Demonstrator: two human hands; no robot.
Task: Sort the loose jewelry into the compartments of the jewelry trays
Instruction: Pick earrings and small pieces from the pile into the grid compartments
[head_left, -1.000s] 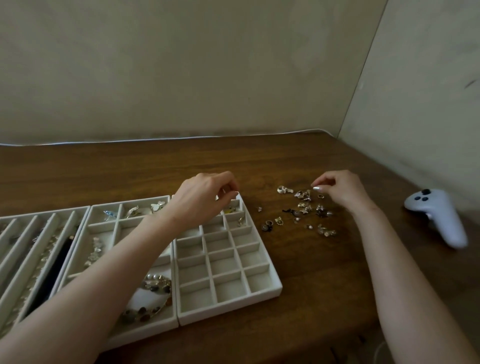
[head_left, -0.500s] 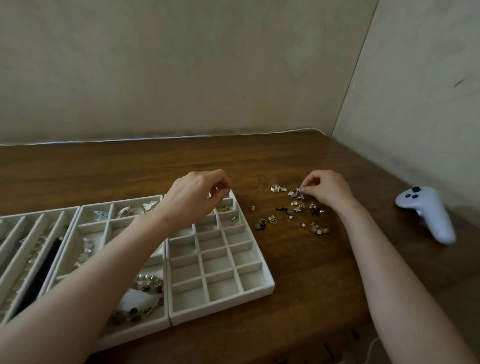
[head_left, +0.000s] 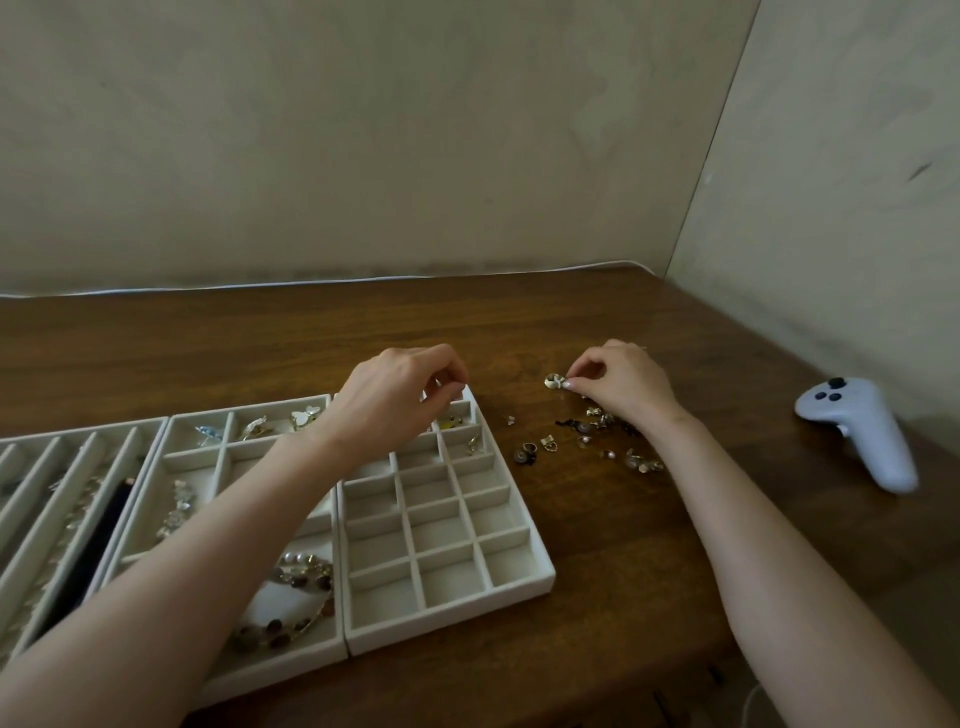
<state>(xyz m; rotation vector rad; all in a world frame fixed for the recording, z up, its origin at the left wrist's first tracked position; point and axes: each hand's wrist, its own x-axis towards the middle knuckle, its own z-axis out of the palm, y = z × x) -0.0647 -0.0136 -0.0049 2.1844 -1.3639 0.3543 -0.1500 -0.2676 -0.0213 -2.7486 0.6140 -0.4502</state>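
Note:
A white tray (head_left: 519, 590) with a grid of small compartments lies on the wooden table. Small pieces sit in its back-right cells (head_left: 470, 442). My left hand (head_left: 395, 402) hovers over those back cells, thumb and fingertips curled together; what they hold, if anything, is hidden. To the right lies a scatter of loose jewelry (head_left: 582, 441). My right hand (head_left: 623, 379) pinches a gold bow-shaped earring (head_left: 552, 382) at the scatter's far-left end. A middle tray (head_left: 169, 457) holds earrings and beaded bracelets (head_left: 291, 597). A long-slot tray (head_left: 31, 467) holds chains.
A white game controller (head_left: 862, 431) lies at the right, close to the side wall. A thin white cable (head_left: 311, 283) runs along the table's back edge. The table's front edge runs just below the trays.
My right hand has shifted left across the scatter and closed on the bow-shaped earring. My left hand stays curled over the grid tray's back cells.

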